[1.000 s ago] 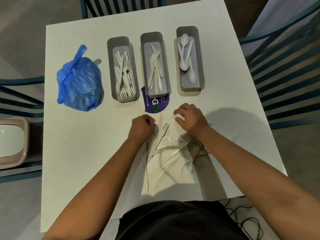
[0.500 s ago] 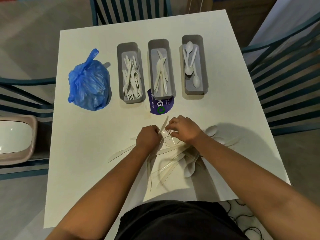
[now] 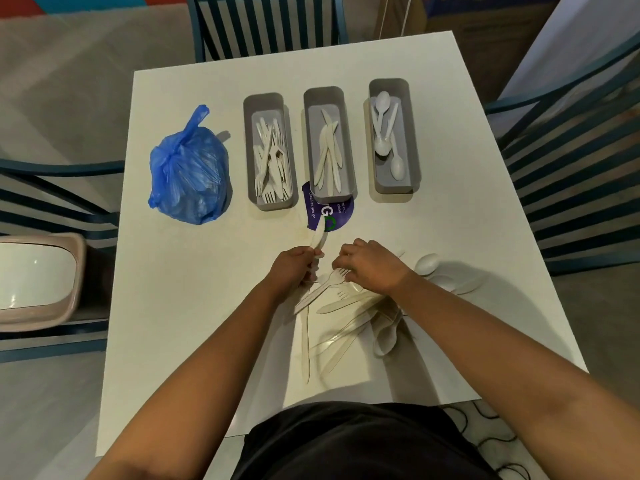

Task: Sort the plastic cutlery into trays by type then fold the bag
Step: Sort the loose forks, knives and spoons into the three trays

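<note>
Cutlery [image 3: 349,317] is lying in a loose heap of forks, knives and spoons near the front edge of the table [image 3: 194,323], just beyond the person's body. The left hand [image 3: 294,268] is gripping a knife [image 3: 318,235] by its handle, fingers curled round it, the blade pointing toward the far edge. The right hand [image 3: 374,266] is resting on the heap with fingers bent over a fork [image 3: 329,282]; whether it is actually pinching it, I cannot tell. Three grey trays are sitting side by side toward the far edge: the fork tray [image 3: 248,150], the knife tray [image 3: 308,140] and the spoon tray [image 3: 414,133]. A blue bag [image 3: 188,168] is sitting tied near the left edge.
</note>
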### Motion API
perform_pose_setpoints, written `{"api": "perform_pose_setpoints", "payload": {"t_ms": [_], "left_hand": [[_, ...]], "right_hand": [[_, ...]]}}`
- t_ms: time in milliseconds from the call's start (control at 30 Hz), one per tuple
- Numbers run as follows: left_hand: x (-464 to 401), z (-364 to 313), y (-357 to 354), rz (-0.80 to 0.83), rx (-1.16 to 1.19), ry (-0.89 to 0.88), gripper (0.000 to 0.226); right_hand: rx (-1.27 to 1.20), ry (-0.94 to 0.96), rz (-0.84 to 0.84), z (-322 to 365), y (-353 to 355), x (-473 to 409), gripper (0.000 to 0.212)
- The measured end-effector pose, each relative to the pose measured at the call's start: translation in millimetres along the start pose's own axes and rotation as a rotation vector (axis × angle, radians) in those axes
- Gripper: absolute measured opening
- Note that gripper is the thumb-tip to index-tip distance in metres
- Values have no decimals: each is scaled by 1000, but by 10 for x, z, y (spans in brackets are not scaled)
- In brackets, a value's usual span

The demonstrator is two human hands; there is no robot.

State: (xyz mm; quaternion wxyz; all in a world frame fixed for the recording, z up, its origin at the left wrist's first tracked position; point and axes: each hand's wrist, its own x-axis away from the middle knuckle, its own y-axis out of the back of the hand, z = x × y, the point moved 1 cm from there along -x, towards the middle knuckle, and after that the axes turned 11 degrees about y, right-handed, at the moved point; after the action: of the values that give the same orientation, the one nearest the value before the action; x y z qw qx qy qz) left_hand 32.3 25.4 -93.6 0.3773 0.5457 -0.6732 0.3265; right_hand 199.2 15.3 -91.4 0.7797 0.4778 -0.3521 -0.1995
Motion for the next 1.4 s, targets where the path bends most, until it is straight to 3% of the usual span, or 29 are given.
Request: {"api": "perform_pose_setpoints", "payload": {"t_ms": [200, 367, 567, 700, 800, 1067, 1200, 1400], "left_hand": [[-4, 24, 60, 35, 110, 99, 23], [62, -41, 102, 46, 217, 111, 18], [172, -310, 223, -284, -37, -225, 28], [242, -439, 322, -601, -98, -498, 30], [281, -500, 374, -650, -65, -580, 27], [187, -618, 438, -396, 4, -356, 28], [196, -784, 487, -312, 15, -342, 32], [109, -936, 585, -281, 49, -332, 30]], "right_hand": [[-398, -182, -18, -15, 53, 30, 29], [-562, -283, -129, -120, 135, 127, 24], [-849, -397, -409, -115, 291, 180, 18], [-984, -427, -560, -81, 399, 148, 23], [-1017, -468, -650, -108, 456, 70, 25], [-928, -415, -675, -96, 762, -361, 32], [-906, -383, -692, -104, 975, -664, 45], [-835, -423, -706, -204, 1159, -1119, 40]]}}
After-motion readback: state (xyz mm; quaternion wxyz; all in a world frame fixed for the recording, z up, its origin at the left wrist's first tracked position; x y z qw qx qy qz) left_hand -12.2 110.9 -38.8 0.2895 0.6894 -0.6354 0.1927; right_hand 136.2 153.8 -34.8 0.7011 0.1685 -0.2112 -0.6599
